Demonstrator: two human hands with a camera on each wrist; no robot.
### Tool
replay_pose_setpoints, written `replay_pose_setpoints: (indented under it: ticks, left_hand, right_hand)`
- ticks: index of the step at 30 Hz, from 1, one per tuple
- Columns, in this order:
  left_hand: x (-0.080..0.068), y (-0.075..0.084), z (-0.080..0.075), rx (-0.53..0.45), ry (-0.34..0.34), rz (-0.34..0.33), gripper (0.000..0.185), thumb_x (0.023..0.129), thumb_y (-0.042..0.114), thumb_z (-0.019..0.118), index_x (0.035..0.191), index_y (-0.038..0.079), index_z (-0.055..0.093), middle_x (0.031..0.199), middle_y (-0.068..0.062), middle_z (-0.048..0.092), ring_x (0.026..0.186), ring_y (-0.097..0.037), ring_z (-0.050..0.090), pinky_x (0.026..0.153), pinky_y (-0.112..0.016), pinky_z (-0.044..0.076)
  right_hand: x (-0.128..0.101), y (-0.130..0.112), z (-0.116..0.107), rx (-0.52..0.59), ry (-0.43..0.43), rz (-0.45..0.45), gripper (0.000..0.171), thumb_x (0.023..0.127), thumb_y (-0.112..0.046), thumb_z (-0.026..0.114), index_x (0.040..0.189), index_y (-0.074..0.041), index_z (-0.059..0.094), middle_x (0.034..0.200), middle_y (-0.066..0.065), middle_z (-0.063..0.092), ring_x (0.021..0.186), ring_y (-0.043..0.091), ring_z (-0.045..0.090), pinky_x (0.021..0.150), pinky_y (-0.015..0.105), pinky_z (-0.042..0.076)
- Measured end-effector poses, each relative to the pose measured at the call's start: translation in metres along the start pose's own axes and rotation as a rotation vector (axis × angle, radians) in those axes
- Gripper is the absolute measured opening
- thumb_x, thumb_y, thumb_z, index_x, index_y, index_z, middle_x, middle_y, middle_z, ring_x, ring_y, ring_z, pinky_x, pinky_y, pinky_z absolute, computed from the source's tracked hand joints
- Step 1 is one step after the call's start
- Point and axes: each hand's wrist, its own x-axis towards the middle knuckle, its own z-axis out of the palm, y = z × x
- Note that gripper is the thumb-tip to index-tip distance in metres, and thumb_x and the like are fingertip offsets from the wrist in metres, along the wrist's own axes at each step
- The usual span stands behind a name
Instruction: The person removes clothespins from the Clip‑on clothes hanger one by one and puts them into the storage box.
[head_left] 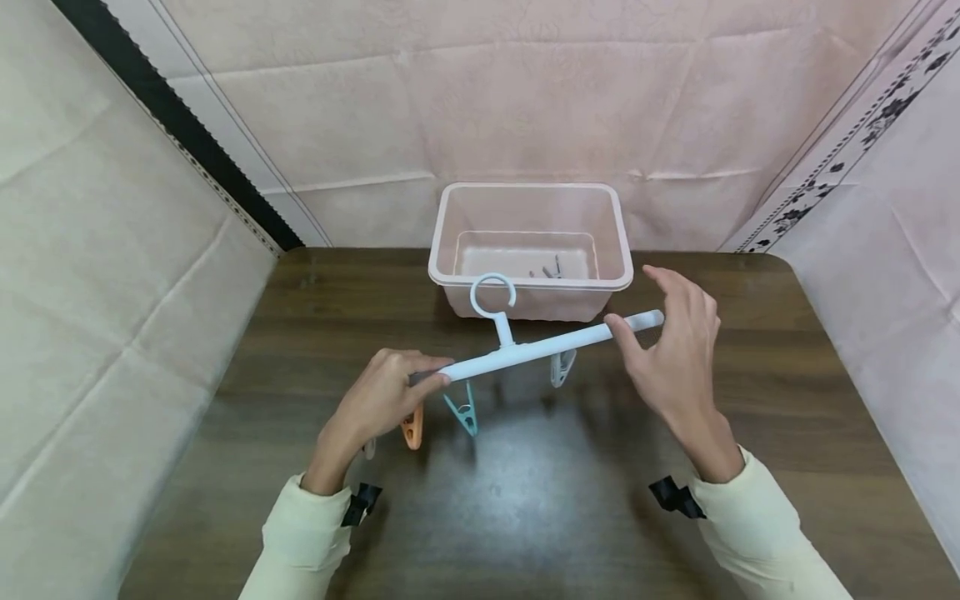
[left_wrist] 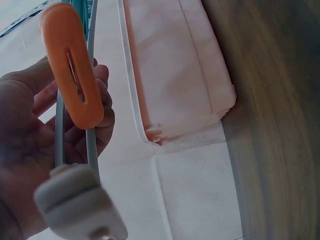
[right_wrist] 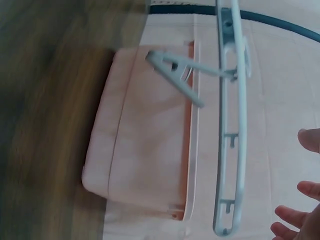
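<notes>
Our left hand (head_left: 382, 398), at seven o'clock, has curled, pinching fingers; our right hand (head_left: 675, 350), at three o'clock, has loosely spread fingers.

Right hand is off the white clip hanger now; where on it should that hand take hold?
Probably the free right end of the hanger, from the right side, thumb under and fingers over. The bar is slim, round and tilted, the left hand holds its other end, and the clips hang further left, so that end is bare beside the right hand.
</notes>
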Motion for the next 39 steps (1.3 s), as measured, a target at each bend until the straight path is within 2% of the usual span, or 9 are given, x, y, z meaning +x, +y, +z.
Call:
replay_pose_setpoints:
  ticks: [4,11,20,23,29,39]
  left_hand:
    - [0.001,-0.001,0.002,-0.017,-0.002,-0.010,0.026,0.094,0.013,0.072,0.118,0.003,0.074,0.104,-0.011,0.072,0.042,-0.005,0.041,0.040,-0.024,0.036]
    - [0.001,-0.002,0.004,-0.032,0.005,-0.018,0.027,0.094,0.013,0.072,0.119,0.004,0.074,0.104,-0.011,0.072,0.040,-0.005,0.039,0.039,-0.024,0.035]
    - [0.002,0.001,0.003,-0.026,0.023,-0.004,0.027,0.094,0.014,0.072,0.119,0.003,0.073,0.103,-0.011,0.072,0.041,-0.004,0.040,0.039,-0.023,0.035]
    - [0.002,0.002,0.004,-0.033,0.030,-0.007,0.027,0.094,0.014,0.072,0.119,0.002,0.073,0.104,-0.012,0.072,0.041,-0.005,0.040,0.039,-0.023,0.035]
    - [0.002,0.002,0.008,-0.043,0.028,-0.011,0.028,0.094,0.014,0.072,0.119,0.003,0.073,0.106,-0.012,0.072,0.041,-0.004,0.041,0.039,-0.024,0.037]
    - [0.004,0.003,0.009,-0.060,0.047,0.012,0.027,0.093,0.012,0.073,0.118,0.002,0.073,0.105,-0.012,0.072,0.040,-0.004,0.040,0.039,-0.023,0.036]
  right_hand:
    - [-0.006,-0.002,-0.003,0.031,0.047,0.008,0.062,0.081,-0.020,0.081,0.136,-0.003,0.056,0.134,0.016,0.056,0.122,0.038,0.046,0.101,0.049,0.026]
    - [-0.018,0.004,-0.004,0.047,0.088,0.009,0.063,0.078,-0.013,0.084,0.133,0.001,0.057,0.130,0.019,0.058,0.120,0.038,0.048,0.100,0.047,0.027]
    - [-0.030,0.010,0.000,0.099,0.181,-0.015,0.053,0.079,-0.013,0.081,0.126,0.005,0.063,0.122,0.019,0.064,0.113,0.037,0.055,0.095,0.042,0.034]
    - [-0.035,0.009,0.004,0.100,0.178,-0.008,0.050,0.080,-0.012,0.082,0.123,0.005,0.064,0.119,0.018,0.065,0.112,0.037,0.056,0.095,0.040,0.036]
    - [-0.045,0.007,0.016,0.122,0.174,0.036,0.042,0.076,0.002,0.084,0.115,0.004,0.068,0.110,0.016,0.069,0.109,0.036,0.057,0.093,0.038,0.038]
    - [-0.059,0.010,0.024,0.117,0.167,0.076,0.031,0.079,0.001,0.083,0.107,0.003,0.070,0.100,0.014,0.071,0.101,0.034,0.060,0.086,0.042,0.039]
